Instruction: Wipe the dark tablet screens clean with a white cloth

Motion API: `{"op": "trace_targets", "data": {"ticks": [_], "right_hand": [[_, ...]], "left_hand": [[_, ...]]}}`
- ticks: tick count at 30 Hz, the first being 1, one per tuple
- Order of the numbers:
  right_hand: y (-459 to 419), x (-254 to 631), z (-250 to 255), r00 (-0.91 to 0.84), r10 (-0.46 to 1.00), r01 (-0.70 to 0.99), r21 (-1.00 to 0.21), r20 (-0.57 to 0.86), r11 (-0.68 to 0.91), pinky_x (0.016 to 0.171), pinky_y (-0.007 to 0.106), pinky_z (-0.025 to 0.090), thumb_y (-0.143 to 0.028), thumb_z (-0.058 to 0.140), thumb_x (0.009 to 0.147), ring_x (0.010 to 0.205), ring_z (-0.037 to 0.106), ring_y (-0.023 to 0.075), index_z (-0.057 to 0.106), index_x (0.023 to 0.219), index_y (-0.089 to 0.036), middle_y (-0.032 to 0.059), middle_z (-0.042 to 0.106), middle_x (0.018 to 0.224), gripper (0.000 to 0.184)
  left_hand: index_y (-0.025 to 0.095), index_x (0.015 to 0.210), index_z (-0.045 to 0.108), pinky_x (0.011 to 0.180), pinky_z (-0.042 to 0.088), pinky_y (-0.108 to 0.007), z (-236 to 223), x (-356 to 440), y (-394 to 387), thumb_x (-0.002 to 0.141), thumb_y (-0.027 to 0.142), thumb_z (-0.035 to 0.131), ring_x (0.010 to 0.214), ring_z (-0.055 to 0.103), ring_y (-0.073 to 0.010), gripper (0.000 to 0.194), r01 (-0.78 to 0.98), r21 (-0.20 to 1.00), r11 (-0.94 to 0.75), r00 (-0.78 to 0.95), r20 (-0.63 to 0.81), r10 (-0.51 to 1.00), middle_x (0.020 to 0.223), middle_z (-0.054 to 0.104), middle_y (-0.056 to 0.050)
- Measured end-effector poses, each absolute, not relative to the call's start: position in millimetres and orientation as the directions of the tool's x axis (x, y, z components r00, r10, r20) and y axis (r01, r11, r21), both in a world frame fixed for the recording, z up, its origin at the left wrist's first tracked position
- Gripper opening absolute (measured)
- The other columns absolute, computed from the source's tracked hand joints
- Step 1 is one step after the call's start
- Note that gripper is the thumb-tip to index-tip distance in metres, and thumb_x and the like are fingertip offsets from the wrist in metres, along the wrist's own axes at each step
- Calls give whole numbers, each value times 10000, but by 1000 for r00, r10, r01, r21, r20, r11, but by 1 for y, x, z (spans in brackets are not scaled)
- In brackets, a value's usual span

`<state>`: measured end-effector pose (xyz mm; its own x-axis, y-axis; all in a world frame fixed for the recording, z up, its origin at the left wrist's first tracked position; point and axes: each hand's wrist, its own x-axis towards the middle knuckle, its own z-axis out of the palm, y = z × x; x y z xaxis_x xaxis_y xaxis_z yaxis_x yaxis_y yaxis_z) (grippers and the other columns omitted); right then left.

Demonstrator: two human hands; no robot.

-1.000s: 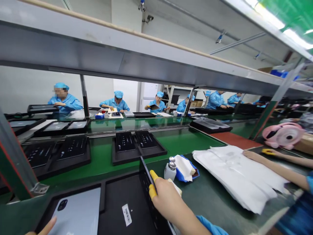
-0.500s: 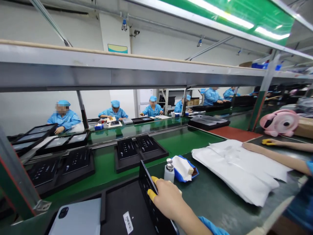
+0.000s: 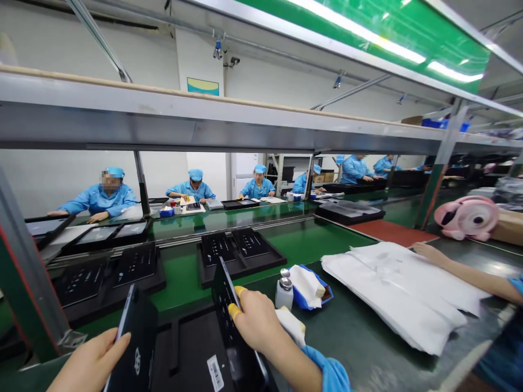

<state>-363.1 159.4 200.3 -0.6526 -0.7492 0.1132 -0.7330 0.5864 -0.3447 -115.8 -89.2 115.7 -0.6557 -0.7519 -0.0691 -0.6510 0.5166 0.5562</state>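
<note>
My left hand [image 3: 92, 359] is closed on the edge of a tablet [image 3: 141, 332], which is tilted up with its dark, white-printed face toward the right. My right hand [image 3: 255, 321], with yellow finger cots on thumb and finger, grips a second tablet [image 3: 229, 310] by its edge. That one also stands steeply tilted, its printed dark face to the left. Between and below them lies a black two-compartment tray [image 3: 186, 348] with a white barcode label [image 3: 214, 373]. Beside my right wrist is a white cloth with a beige pad [image 3: 292, 325].
A pump bottle [image 3: 284, 294] and a blue box with white wipes [image 3: 312, 288] stand right of my hand. White sheets [image 3: 400, 288] lie further right, near a co-worker's arm [image 3: 469, 272]. Trays of tablets [image 3: 241, 253] sit on the green line. A pink fan [image 3: 468, 218] is at right.
My left hand has come into view and the tablet that lay back-up in the left compartment is now tilted up in it. My right hand moved slightly left with its tablet.
</note>
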Motion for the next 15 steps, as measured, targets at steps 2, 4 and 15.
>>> {"op": "trace_targets", "data": {"ticks": [2, 4, 15], "right_hand": [[144, -356, 195, -631, -767, -753, -332, 115, 569, 743, 325, 418, -277, 467, 885, 955, 675, 290, 632, 994, -206, 76, 705, 976, 210], [132, -350, 188, -611, -785, -768, -318, 104, 556, 773, 348, 449, -273, 461, 888, 951, 677, 297, 639, 1028, -196, 89, 705, 978, 240], [65, -362, 195, -626, -760, -768, -306, 175, 562, 903, 345, 460, -398, 501, 945, 1098, 613, 287, 385, 1472, -75, 177, 609, 1199, 629]], "left_hand": [[216, 827, 516, 854, 435, -361, 131, -132, -84, 884, 582, 186, 919, 612, -258, 497, -651, 554, 519, -660, -75, -747, 895, 659, -74], [198, 824, 517, 820, 420, -372, 141, -144, -78, 902, 515, 205, 871, 616, -254, 452, -657, 538, 529, -649, -46, -759, 860, 656, -91], [142, 893, 591, 846, 458, -385, 172, -179, -89, 954, 354, 441, 820, 566, -182, 267, -708, 501, 498, -546, 58, -835, 847, 605, -46]]}}
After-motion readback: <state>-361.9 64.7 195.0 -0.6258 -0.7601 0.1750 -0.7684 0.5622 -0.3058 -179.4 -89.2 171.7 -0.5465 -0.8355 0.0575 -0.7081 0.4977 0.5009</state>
